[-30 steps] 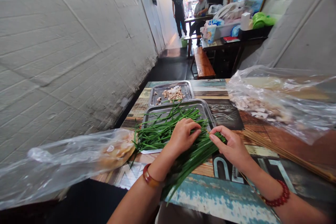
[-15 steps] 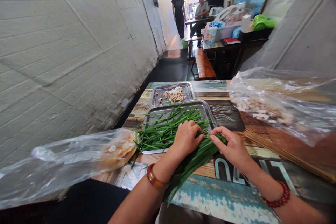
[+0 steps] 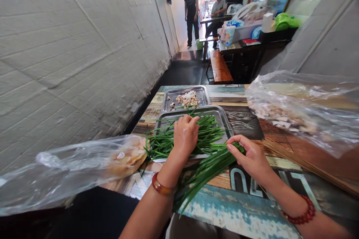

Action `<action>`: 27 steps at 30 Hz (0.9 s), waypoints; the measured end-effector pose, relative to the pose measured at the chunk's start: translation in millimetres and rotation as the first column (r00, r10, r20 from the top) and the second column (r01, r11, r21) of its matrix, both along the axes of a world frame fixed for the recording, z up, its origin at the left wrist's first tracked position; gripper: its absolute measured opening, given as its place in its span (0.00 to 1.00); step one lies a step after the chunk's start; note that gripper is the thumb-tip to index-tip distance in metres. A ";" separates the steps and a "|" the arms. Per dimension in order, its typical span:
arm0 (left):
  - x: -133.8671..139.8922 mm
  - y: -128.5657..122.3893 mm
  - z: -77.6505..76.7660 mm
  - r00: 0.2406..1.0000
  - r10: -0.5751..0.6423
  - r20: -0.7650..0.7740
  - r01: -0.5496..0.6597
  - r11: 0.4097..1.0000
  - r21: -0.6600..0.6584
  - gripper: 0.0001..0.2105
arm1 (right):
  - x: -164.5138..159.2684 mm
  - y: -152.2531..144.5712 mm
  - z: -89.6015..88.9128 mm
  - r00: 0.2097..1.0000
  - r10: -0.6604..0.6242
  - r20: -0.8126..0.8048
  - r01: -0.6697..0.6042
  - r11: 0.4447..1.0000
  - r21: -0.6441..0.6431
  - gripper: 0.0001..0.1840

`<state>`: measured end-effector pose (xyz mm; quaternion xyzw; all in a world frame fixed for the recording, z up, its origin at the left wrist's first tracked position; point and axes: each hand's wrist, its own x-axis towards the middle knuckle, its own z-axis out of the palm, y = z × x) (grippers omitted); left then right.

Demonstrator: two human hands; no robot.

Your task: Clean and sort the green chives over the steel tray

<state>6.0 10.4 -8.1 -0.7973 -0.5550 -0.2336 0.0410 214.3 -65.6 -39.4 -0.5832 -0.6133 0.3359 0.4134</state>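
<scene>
My right hand (image 3: 251, 157) pinches one end of a bunch of long garlic chives (image 3: 207, 171), whose other ends fan out toward the table's near edge. A thin stick (image 3: 276, 204) shows under my right wrist; its tip is hidden. Over the metal tray (image 3: 228, 127), my left hand (image 3: 185, 134) rests with bent fingers on a loose pile of garlic chives (image 3: 161, 143). Its fingertips close among the stalks and are partly hidden. Behind lies a second, smaller metal tray (image 3: 166, 97) with chopped pale brown pieces (image 3: 187, 99).
On the right are a clear plastic bag (image 3: 303, 97) of pale pieces and a bundle of thin skewers (image 3: 308, 164). Another plastic bag (image 3: 92, 164) with flat tan food hangs over the left edge. A wooden bench (image 3: 220, 67) and two people are farther back.
My left hand has moved from the bunch beside my right hand, up and left onto the pile in the tray. My right hand keeps its pinch. The view has shifted slightly.
</scene>
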 end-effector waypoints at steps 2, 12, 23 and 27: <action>3.7 -2.2 -1.5 0.997 -0.069 0.029 0.070 0.997 -0.033 0.09 | -0.2 0.2 0.5 1.000 0.002 0.000 -0.002 1.000 -0.002 0.12; 21.2 -15.7 -9.3 0.933 -0.324 -0.157 0.273 0.921 -0.278 0.05 | -0.5 -0.6 1.3 1.000 0.000 0.013 0.000 1.000 0.015 0.12; 18.1 -8.5 -8.9 0.871 -0.195 0.451 0.337 0.905 -0.259 0.03 | 0.5 -0.1 -1.0 1.000 0.002 0.000 -0.002 1.000 0.001 0.13; 19.3 -8.8 -8.2 0.771 -0.091 0.630 0.377 0.863 -0.336 0.05 | -0.4 0.0 0.4 1.000 -0.003 -0.003 0.003 1.000 0.009 0.12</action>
